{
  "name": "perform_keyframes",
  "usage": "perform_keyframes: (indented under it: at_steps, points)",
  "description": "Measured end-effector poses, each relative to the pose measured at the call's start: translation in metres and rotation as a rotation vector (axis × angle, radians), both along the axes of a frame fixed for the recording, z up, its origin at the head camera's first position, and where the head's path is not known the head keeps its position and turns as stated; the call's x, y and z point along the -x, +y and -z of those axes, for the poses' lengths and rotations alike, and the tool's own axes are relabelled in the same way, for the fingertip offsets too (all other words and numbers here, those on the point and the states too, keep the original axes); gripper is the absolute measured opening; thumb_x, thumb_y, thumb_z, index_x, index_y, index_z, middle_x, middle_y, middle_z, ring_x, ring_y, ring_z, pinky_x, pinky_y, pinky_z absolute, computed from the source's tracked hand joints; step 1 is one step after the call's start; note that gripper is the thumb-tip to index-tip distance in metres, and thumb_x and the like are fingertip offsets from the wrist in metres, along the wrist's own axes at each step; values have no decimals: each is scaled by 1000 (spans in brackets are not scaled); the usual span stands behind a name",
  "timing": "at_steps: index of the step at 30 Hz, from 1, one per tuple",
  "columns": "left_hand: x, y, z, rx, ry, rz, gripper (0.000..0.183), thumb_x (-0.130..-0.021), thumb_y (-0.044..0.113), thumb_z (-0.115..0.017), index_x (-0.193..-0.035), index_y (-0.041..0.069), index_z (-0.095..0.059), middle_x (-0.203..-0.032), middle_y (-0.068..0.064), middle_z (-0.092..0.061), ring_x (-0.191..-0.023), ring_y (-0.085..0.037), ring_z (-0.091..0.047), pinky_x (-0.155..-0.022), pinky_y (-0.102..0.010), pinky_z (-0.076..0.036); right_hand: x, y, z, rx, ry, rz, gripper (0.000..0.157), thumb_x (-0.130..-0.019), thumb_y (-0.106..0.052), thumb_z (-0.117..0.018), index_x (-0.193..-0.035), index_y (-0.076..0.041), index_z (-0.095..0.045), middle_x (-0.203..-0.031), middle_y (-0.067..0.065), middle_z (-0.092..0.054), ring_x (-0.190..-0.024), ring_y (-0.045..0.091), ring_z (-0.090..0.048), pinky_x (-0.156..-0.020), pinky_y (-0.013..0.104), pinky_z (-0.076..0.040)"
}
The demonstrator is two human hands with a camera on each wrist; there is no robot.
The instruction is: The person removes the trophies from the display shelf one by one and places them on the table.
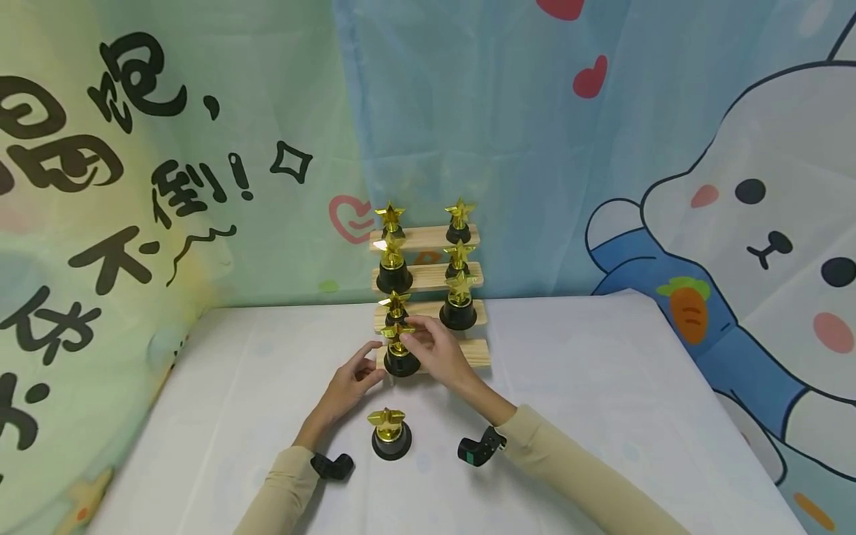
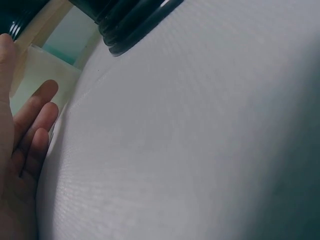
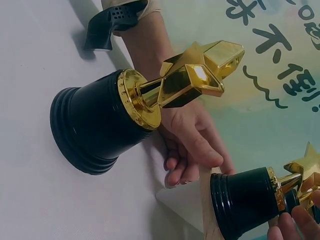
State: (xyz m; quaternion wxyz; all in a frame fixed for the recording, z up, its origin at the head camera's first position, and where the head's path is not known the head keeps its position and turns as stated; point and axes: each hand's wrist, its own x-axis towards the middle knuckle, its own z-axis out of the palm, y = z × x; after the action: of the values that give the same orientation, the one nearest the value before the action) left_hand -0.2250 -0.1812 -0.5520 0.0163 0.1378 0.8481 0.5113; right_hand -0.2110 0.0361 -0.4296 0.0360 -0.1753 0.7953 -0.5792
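Note:
My right hand (image 1: 438, 355) is at the lowest step of a wooden tiered stand (image 1: 476, 352). Its fingertips (image 3: 287, 226) pinch a star trophy (image 3: 245, 202) with a black base and gold star, which stands upright at that step's left end. My left hand (image 1: 351, 383) rests by the same end of the stand, its thumb against the board's edge and its other fingers (image 2: 37, 107) loosely bent below. Another star trophy (image 1: 391, 440) stands upright on the white table between my forearms, and is large and near in the right wrist view.
More star trophies stand on the upper steps, such as one (image 1: 458, 308) at the right and one (image 1: 394, 275) at the left. A printed cloth backdrop (image 1: 508, 134) hangs behind the white table (image 1: 602, 416). Dark wrist cameras (image 1: 481, 447) sit on both wrists.

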Motion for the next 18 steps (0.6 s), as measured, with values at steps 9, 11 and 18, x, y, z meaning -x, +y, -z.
perform_keyframes:
  at_steps: [9, 11, 18]
  points:
    - [7, -3, 16, -12, 9, -15, 51, -92, 31, -66, -140, 28, -47, -94, -5, -69, -74, -8, -55, -67, -21, -46, 11, -2, 20, -16, 16, 31, 34, -99, -18, -57, -128, -1, -58, -122, 20, -55, -109, 32, -61, -93, 44, -50]
    - [7, -3, 16, -8, 7, -15, 51, -93, 31, -66, -140, 29, -46, -94, -5, -69, -74, -8, -55, -67, -21, -45, 16, -3, 31, -8, 17, 42, 34, -99, -21, -58, -127, -3, -59, -122, 19, -55, -108, 30, -61, -93, 44, -50]
    - [6, -3, 16, -19, 0, -12, 53, -92, 31, -67, -141, 25, -46, -95, -7, -70, -74, -7, -55, -67, -21, -46, 21, -1, 39, -22, 29, 48, 32, -98, -27, -59, -125, -11, -62, -120, 11, -58, -107, 23, -62, -92, 41, -51]
